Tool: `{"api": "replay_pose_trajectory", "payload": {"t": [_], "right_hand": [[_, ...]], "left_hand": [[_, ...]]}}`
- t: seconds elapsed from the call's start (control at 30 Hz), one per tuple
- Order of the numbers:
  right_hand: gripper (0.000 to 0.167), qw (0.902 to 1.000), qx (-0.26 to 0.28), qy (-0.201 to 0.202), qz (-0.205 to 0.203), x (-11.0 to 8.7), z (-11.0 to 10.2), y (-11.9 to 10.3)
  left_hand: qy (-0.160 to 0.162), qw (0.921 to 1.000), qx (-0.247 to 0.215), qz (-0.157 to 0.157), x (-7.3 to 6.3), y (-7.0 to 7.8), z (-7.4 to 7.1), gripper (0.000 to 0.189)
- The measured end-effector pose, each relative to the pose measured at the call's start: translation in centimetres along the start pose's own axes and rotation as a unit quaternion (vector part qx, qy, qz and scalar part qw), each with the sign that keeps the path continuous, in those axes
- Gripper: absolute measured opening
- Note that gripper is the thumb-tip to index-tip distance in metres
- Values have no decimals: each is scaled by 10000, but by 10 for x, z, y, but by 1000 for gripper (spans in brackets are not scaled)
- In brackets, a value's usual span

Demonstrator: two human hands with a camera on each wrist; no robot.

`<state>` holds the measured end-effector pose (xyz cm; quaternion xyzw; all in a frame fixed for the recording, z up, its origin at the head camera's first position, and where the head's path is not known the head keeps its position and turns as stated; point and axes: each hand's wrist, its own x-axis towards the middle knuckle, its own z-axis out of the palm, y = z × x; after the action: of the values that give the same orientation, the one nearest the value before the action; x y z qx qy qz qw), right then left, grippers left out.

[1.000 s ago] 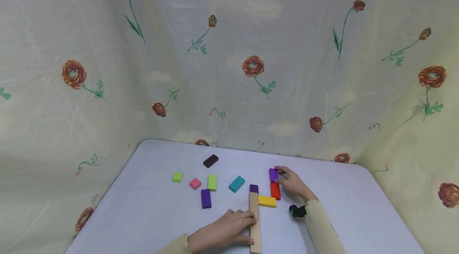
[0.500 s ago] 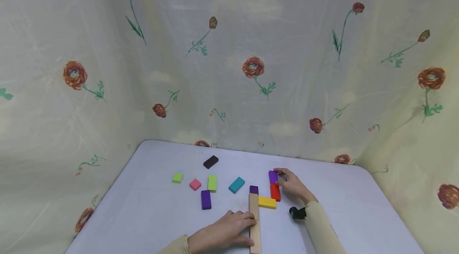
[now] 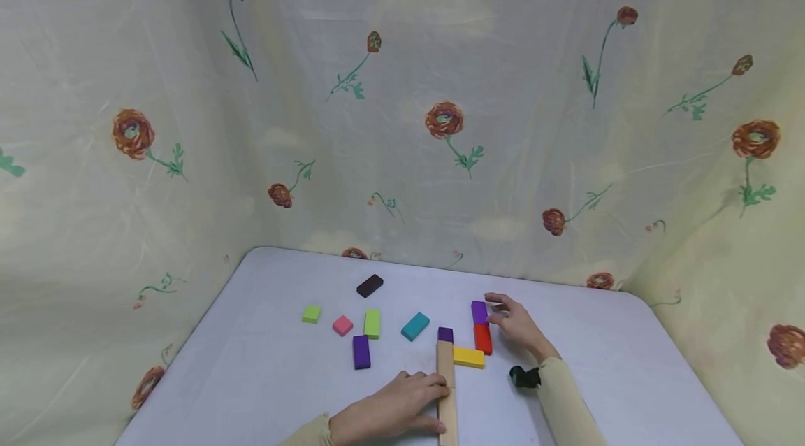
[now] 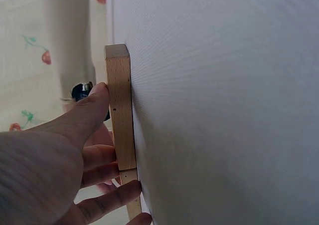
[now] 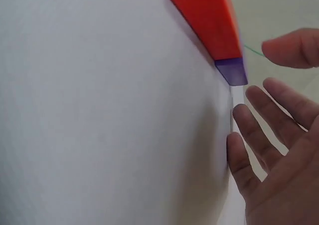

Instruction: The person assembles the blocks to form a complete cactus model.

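Note:
Two plain wooden blocks (image 3: pixel 445 358) lie end to end on the table, with a dark purple block (image 3: pixel 445 334) at their far end. My left hand (image 3: pixel 397 405) rests on the wooden pair, its thumb and fingers spread along them where they meet. A yellow block (image 3: pixel 468 357) extends rightward from the row. Near its right end lies a red block (image 3: pixel 483 340), and a lighter purple block (image 3: pixel 479 312) touches the red one's far end. Just right of that purple block, my right hand (image 3: pixel 517 326) has its thumb and fingers apart, a small gap from it in the right wrist view.
Loose on the left half are a teal block (image 3: pixel 415 326), two lime green blocks (image 3: pixel 372 324), a pink block (image 3: pixel 342 325), a purple block (image 3: pixel 361 351) and a black block (image 3: pixel 370 285). Flowered cloth (image 3: pixel 402 117) hangs behind the white table (image 3: pixel 264 362).
My right hand has let go of the lighter purple block and drawn slightly to the right. The purple block stays against the red one. The left hand keeps its place.

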<state>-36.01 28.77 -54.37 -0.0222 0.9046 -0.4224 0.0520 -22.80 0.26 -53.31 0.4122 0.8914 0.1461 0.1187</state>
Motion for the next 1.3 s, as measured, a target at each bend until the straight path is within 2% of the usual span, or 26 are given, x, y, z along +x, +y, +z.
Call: {"api": "replay_pose_trajectory", "payload": {"t": [0.17,0.37,0.57,0.7,0.87,1.3], "right_hand": [[46,9986,436,250,-154,-4,-5,-1],[45,9940,1036,339,7,-8,-5,1],[47,9901,1346,310,244,-15,-1,1],[49,9898,1381,230,275,-21,3,2],[50,9911,1313,196,87,-27,9,5],[54,9944,1052,34,106,-27,18,10]], "left_hand": [[-16,10000,-66,-37,0,0,0,61],[-71,9998,-102,-129,0,1,-1,61],[-79,9997,-119,-178,0,2,-1,61],[-70,9998,-94,-177,0,2,-1,61],[-64,9997,-97,-196,0,2,-1,61],[-64,9998,-107,-155,0,1,-2,61]]}}
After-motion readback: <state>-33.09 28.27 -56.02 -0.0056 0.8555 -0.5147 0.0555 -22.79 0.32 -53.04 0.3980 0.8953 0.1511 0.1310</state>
